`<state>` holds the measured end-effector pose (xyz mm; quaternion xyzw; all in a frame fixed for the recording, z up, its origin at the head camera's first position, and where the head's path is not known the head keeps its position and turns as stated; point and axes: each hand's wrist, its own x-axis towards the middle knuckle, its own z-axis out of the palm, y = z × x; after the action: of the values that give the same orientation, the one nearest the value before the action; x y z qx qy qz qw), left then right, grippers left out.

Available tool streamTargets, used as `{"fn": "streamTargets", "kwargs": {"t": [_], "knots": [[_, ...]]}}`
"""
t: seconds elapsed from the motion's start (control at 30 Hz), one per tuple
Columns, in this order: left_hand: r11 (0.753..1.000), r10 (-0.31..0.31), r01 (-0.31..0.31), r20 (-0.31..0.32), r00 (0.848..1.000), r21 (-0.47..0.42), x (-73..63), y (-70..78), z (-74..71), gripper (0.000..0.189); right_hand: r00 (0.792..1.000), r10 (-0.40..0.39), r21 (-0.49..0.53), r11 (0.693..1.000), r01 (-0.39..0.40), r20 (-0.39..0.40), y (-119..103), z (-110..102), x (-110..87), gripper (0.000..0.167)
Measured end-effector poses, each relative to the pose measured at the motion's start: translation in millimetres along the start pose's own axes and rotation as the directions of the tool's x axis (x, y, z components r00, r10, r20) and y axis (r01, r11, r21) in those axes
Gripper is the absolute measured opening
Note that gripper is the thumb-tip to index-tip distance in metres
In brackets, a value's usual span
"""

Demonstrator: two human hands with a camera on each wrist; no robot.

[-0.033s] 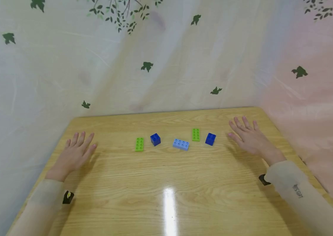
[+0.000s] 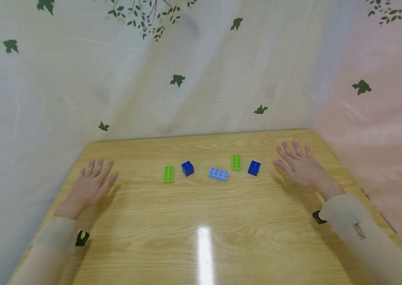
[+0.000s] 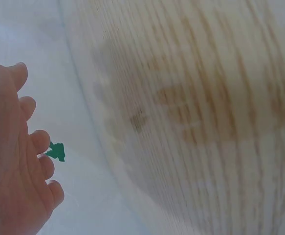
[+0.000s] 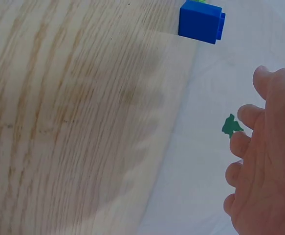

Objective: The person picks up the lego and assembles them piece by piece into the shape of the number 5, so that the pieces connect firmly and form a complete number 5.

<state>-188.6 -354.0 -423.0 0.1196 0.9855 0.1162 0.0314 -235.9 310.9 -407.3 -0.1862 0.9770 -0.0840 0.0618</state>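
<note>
Spread out over the left part of the table, my left hand (image 2: 88,187) holds nothing; its nearest brick is a flat green brick (image 2: 168,174). Right of that one sits a dark blue brick (image 2: 187,168). A light blue brick (image 2: 218,174) lies near the middle, with a second flat green brick (image 2: 236,162) behind it to the right. Farthest right is another dark blue brick (image 2: 254,168), also seen in the right wrist view (image 4: 200,22). My right hand (image 2: 302,168), fingers apart, is beside that brick without touching it. In the left wrist view, the left hand (image 3: 17,161) has no brick near it.
The wooden table (image 2: 158,229) reaches back to a pale cloth (image 2: 215,99) printed with green leaves and birds. Pinkish cloth (image 2: 382,138) hangs along the right side. A bright light reflection (image 2: 205,253) shows on the tabletop's near part.
</note>
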Motion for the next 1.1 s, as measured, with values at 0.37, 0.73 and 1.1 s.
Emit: {"fn": "streamTargets", "kwargs": {"t": [0.37, 0.73, 1.1], "knots": [[1.0, -0.006, 0.006, 0.014, 1.0, -0.007, 0.4, -0.7, -0.7, 0.067, 1.0, 0.009, -0.014, 1.0, -0.01, -0.025, -2, 1, 0.9, 0.073], [1.0, -0.003, 0.003, 0.008, 1.0, 0.022, 4.6, -2.9, -1.9, 0.068, 1.0, 0.002, -0.064, 0.998, -0.003, -0.008, -5, -5, 6.2, 0.076], [0.99, 0.09, -0.083, 0.053, 0.995, -0.113, 30.4, 37.5, -28.6, 0.071, 0.997, -0.062, -0.016, 0.998, 0.061, -0.056, -23, -27, 19.9, 0.072]]}}
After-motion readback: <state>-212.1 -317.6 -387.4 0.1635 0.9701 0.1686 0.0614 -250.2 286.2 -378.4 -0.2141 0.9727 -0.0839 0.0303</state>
